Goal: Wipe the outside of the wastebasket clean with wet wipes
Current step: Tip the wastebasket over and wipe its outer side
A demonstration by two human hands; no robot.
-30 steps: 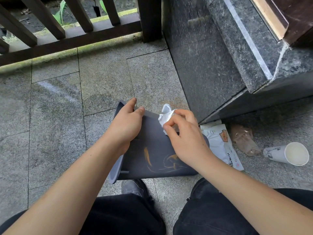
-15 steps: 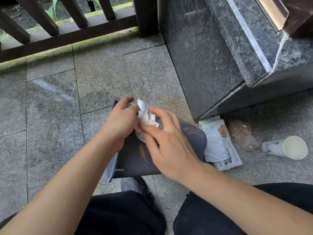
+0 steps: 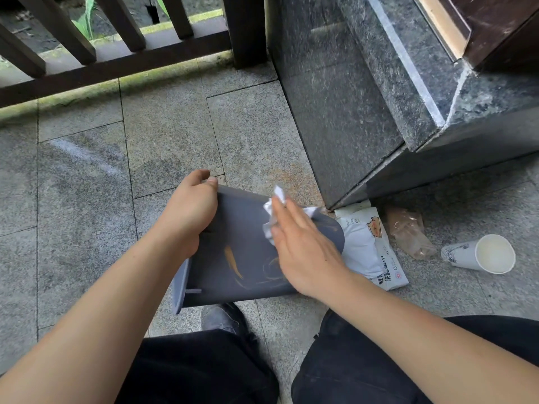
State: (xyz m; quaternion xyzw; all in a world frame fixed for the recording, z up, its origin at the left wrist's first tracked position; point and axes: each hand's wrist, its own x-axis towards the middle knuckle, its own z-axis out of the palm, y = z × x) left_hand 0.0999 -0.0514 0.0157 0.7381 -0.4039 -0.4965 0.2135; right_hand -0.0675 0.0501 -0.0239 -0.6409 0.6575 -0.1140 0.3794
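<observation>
A dark grey wastebasket [image 3: 242, 249] lies on its side on the stone floor, its rim toward me at the lower left. Orange streaks mark its upper wall. My left hand [image 3: 189, 214] grips the far left edge of the basket. My right hand [image 3: 300, 246] lies flat on the basket's wall, pressing a crumpled white wet wipe [image 3: 272, 217] against it; the wipe sticks out beyond the fingertips.
A white wet-wipe pack [image 3: 370, 249] lies just right of the basket. Beyond it are a crumpled clear bag [image 3: 408, 234] and a paper cup [image 3: 481, 255] on its side. A dark stone plinth [image 3: 350, 112] stands behind, a wooden railing [image 3: 116, 56] at the back. My shoe [image 3: 221, 316] is under the basket.
My right hand, which bunched the wipe against my left hand half a second ago, has moved right and flattened onto the basket's wall. My left hand took hold of the basket's edge again.
</observation>
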